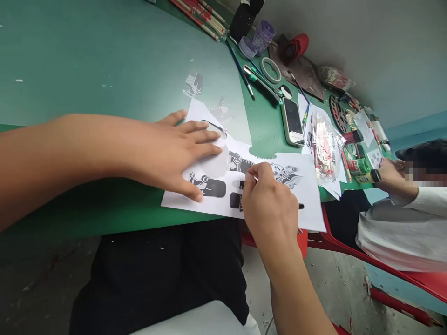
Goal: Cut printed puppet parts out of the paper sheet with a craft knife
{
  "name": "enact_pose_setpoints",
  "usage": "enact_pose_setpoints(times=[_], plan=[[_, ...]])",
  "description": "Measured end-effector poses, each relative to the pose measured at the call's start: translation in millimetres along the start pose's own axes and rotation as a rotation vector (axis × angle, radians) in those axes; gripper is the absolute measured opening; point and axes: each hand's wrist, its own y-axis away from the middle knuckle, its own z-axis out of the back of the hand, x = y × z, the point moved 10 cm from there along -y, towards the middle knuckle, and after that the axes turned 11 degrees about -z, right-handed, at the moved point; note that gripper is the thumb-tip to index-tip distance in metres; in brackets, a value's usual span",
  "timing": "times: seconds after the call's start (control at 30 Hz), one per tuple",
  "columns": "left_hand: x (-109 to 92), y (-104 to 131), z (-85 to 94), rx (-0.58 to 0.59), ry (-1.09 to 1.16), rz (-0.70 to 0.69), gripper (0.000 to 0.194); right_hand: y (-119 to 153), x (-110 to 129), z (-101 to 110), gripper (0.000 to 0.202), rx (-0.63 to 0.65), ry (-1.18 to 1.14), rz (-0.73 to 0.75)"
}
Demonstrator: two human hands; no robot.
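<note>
A white sheet with black printed figures (310, 195) lies at the near edge of the green table, its upper edge cut unevenly. My left hand (174, 151) is flat on the sheet's left part, fingers spread. Under its fingertips is a loose, pale, translucent piece (220, 163). My right hand (268, 200) is closed in a pinch over the printed figures at the middle of the sheet. A thin light sliver shows at its fingertips, but most of what it holds is hidden. A short dark end shows right of that hand; I cannot tell if it belongs to a tool.
Beyond the sheet lie a phone (292, 121), a green-and-black utility knife (263, 86), a paintbrush (240, 70) and a tape roll (270, 70). Plastic-wrapped sticks (324, 149) and paint jars (358, 166) are to the right, near another person's hand (389, 172).
</note>
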Motion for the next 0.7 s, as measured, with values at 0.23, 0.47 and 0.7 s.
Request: enact_pose_setpoints(times=[0.23,0.47,0.7], plan=[[5.6,7.8,7.2,-0.133,0.136,0.013,0.091,13.2,-2.2,12.8,0.009,-0.043,-0.180,0.271],[5.7,0.2,4.3,-0.135,0.092,-0.044,0.099,31.7,47.9,18.5,0.013,0.097,-0.523,0.763],[7.1,11.4,4.3,-0.179,0.181,-0.145,0.076,35.9,66.0,18.6,0.013,0.052,-0.604,0.765]])
